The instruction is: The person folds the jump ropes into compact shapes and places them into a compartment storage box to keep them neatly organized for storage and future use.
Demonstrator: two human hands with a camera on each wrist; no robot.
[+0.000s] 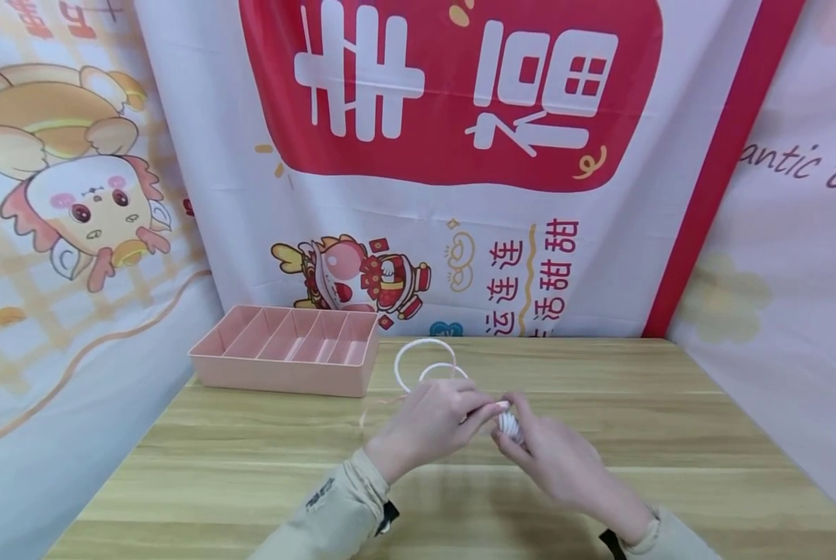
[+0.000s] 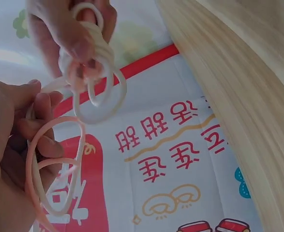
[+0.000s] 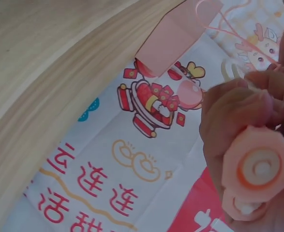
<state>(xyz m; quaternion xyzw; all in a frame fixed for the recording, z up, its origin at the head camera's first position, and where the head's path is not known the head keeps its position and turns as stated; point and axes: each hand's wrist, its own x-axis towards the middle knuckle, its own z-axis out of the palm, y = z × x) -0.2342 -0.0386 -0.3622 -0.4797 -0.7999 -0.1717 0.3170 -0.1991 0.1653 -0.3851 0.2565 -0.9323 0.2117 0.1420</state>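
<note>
A wound bundle of white cord (image 1: pixel 508 425) is in my right hand (image 1: pixel 561 463), which grips it with thumb and fingers. In the right wrist view, a pink octagonal piece (image 3: pixel 230 164) with a round white centre sticks out from that hand. My left hand (image 1: pixel 431 424) pinches a stretch of the same cord close beside the bundle. From it, loose white loops (image 1: pixel 398 365) spread out behind the hand. A thin pink strand (image 2: pixel 31 171) hangs by the left fingers with a white loop (image 2: pixel 77 186). Small loops (image 2: pixel 122 96) dangle below the bundle. The palms hide part of the cord.
A pink divided box (image 1: pixel 285 375) with several compartments stands at the back left of the wooden table (image 1: pixel 599 513). Printed cloth (image 1: pixel 404 210) hangs behind the table and along both sides.
</note>
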